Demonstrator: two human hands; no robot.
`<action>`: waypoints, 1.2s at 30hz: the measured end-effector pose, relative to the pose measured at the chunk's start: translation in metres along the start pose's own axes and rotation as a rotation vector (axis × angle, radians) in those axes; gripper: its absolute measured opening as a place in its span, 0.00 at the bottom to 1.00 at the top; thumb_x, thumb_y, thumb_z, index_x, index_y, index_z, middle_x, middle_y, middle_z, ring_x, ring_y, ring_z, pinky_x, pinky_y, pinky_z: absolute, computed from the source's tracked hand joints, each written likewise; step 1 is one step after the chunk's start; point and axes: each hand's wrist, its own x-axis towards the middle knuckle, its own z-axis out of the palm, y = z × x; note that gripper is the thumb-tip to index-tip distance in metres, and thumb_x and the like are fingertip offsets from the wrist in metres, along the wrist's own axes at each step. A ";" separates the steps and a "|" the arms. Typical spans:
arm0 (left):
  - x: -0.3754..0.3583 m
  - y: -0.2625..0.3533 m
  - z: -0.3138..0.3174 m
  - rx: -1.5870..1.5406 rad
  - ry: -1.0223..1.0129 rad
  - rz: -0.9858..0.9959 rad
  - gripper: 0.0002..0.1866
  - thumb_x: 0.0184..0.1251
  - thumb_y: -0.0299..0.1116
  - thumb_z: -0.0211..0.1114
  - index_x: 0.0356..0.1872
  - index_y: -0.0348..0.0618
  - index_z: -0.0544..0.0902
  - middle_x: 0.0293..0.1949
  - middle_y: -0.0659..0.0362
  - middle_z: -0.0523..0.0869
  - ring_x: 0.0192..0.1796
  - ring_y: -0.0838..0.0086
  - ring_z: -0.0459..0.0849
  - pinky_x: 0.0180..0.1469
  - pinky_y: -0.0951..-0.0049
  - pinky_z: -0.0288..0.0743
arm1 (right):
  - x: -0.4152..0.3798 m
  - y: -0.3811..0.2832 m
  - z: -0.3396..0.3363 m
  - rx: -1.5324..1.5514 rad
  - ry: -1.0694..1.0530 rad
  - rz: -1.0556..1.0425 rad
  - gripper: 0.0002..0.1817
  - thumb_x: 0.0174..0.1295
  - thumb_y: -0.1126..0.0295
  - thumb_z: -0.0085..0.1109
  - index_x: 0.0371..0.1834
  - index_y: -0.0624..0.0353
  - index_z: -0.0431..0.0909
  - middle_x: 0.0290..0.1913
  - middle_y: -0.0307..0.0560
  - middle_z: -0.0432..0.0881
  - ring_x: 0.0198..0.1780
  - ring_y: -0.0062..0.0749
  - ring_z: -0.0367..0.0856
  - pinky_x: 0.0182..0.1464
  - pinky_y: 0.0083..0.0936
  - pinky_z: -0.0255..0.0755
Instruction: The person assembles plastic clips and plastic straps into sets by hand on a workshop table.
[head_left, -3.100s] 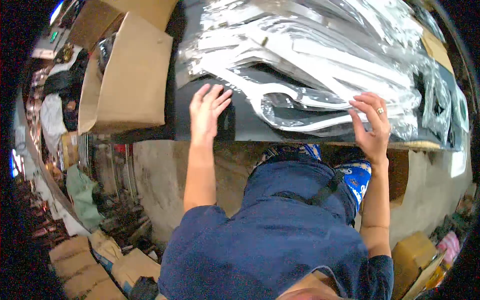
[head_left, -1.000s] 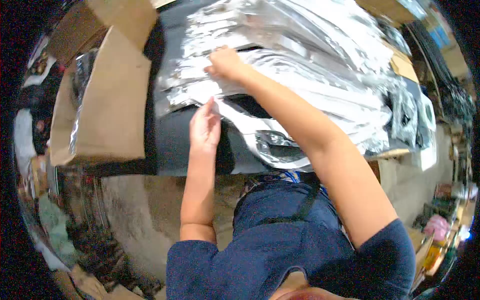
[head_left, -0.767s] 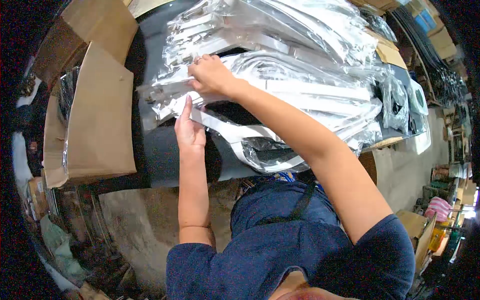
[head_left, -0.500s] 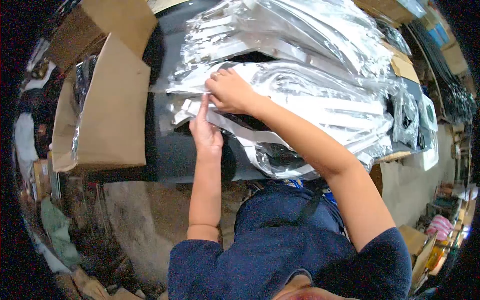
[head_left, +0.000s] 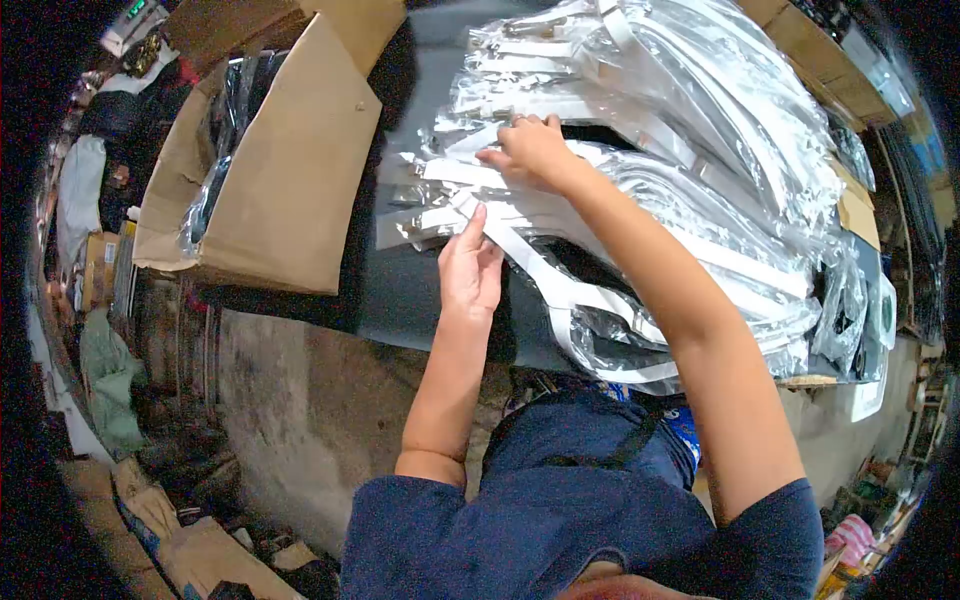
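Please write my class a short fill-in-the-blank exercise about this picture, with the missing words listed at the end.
1. The left hand and right hand are at straps coloured ____.
2. These straps are wrapped in clear ____.
3. In the picture, the open cardboard box stands to the ____ of the straps.
4. The person's shirt is dark ____.

Missing words: white; plastic; left; blue.

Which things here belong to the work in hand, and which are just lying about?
In the work:
white straps in clear plastic
left hand, at a near strap
right hand, at the straps

Apparently lying about:
green cloth, far left
pink-striped item, lower right
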 end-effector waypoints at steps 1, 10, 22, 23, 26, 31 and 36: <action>0.001 0.000 -0.002 0.007 -0.019 -0.024 0.17 0.64 0.29 0.64 0.52 0.37 0.74 0.46 0.54 0.82 0.48 0.69 0.81 0.52 0.69 0.76 | -0.001 0.000 0.001 0.001 -0.006 -0.007 0.29 0.61 0.43 0.49 0.37 0.61 0.81 0.43 0.62 0.80 0.52 0.52 0.75 0.55 0.53 0.59; -0.010 -0.004 0.022 -0.019 -0.005 0.056 0.23 0.62 0.40 0.67 0.56 0.43 0.74 0.50 0.59 0.80 0.53 0.72 0.78 0.57 0.68 0.71 | -0.025 -0.013 -0.042 0.517 -0.360 -0.233 0.32 0.63 0.41 0.47 0.45 0.65 0.78 0.34 0.63 0.80 0.36 0.54 0.78 0.41 0.37 0.70; -0.027 -0.015 0.029 0.262 0.068 0.577 0.28 0.66 0.48 0.63 0.53 0.31 0.72 0.51 0.57 0.77 0.51 0.74 0.75 0.53 0.72 0.69 | -0.038 -0.034 -0.097 0.520 -0.639 -0.218 0.32 0.29 0.51 0.80 0.26 0.72 0.79 0.26 0.55 0.82 0.32 0.33 0.81 0.38 0.27 0.72; -0.028 -0.012 0.032 0.264 0.057 0.568 0.28 0.66 0.48 0.63 0.53 0.31 0.72 0.51 0.57 0.77 0.51 0.74 0.75 0.53 0.72 0.69 | -0.040 -0.032 -0.097 0.521 -0.633 -0.205 0.32 0.29 0.51 0.80 0.26 0.72 0.79 0.26 0.55 0.82 0.32 0.33 0.81 0.38 0.27 0.72; -0.029 0.008 0.050 0.606 0.026 0.695 0.25 0.67 0.44 0.62 0.52 0.30 0.72 0.51 0.55 0.77 0.51 0.73 0.74 0.54 0.69 0.68 | -0.044 -0.028 -0.085 1.118 -0.622 -0.361 0.16 0.40 0.72 0.75 0.33 0.66 0.82 0.30 0.44 0.84 0.34 0.25 0.79 0.40 0.24 0.74; -0.014 0.038 0.088 0.802 -0.206 0.812 0.28 0.65 0.48 0.64 0.53 0.31 0.74 0.52 0.54 0.78 0.54 0.71 0.73 0.57 0.70 0.65 | -0.049 -0.014 -0.127 1.122 -0.436 -0.314 0.19 0.43 0.76 0.71 0.41 0.67 0.80 0.37 0.43 0.84 0.39 0.22 0.78 0.44 0.23 0.74; -0.037 0.071 0.130 0.856 -0.309 0.606 0.39 0.59 0.59 0.65 0.57 0.33 0.70 0.56 0.50 0.73 0.58 0.69 0.69 0.62 0.70 0.60 | -0.065 -0.009 -0.190 0.806 -0.129 -0.219 0.16 0.47 0.64 0.72 0.35 0.63 0.85 0.32 0.44 0.86 0.32 0.24 0.83 0.37 0.25 0.78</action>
